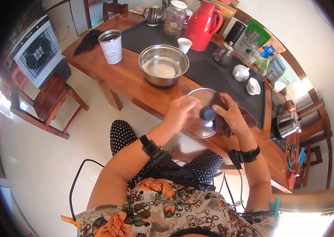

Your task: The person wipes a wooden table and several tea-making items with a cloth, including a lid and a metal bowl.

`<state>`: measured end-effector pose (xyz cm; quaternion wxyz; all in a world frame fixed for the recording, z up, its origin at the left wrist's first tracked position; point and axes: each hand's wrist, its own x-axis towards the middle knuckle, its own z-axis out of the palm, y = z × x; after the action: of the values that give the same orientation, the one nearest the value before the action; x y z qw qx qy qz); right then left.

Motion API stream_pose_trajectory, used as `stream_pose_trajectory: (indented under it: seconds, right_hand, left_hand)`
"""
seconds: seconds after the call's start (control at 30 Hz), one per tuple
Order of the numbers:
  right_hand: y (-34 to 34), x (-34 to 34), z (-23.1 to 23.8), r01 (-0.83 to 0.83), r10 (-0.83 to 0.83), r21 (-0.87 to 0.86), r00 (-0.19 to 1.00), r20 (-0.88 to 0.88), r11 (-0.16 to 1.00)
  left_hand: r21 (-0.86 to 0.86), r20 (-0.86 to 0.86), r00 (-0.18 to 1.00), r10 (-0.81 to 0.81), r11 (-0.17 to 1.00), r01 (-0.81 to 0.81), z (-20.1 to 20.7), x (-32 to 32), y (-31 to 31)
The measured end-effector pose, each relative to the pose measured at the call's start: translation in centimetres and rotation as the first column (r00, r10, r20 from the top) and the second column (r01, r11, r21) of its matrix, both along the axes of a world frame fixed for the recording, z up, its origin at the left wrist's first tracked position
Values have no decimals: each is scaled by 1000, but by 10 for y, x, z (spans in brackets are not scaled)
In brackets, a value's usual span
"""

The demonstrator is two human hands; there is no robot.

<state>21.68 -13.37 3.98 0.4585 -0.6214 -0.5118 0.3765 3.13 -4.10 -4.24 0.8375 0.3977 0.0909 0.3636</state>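
Note:
A round glass lid (194,128) with a metal rim and a black knob (207,113) is held up in front of me at the table's near edge. My left hand (178,113) grips the lid's left rim, thumb on the upper face. On the other side my right hand (231,115) is closed round a dark brown cloth (248,117), which it presses against the lid's right edge. The right thumb lies close beside the knob. Just beyond the lid, a shiny steel bowl (146,70) stands upright on the table.
On the wooden table (129,81) stand a white tumbler (113,53), a small white cup (184,45), a red thermos jug (201,27), a glass jar (173,19) and a white teapot (241,72). A steel pot (287,125) is at the right. A wooden chair (54,98) stands left.

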Motion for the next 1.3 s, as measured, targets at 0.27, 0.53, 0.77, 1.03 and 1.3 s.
stream_pose_trajectory:
  seconds: [0.27, 0.53, 0.77, 1.03, 1.3]
  right_hand:
    - [-5, -4, 2, 90, -91, 85, 996, 6, 992]
    - [20, 22, 62, -335, 352, -120, 921, 169, 935]
    - [60, -7, 64, -549, 608, -273, 760, 232, 790]
    - [45, -7, 14, -314, 236, 82, 840, 489, 946]
    - [-23, -32, -10, -182, -91, 235, 574, 814, 955]
  left_hand:
    - [-81, 101, 994, 47, 996, -39, 3, -3, 2]
    - [-14, -38, 959, -280, 960, 279, 7, -5, 13]
    - [-40, -78, 949, -304, 953, 302, 17, -8, 11]
    - [-147, 15, 990, -141, 979, 141, 11, -4, 7]
    - [-221, 7, 993, 114, 969, -109, 12, 2, -1]
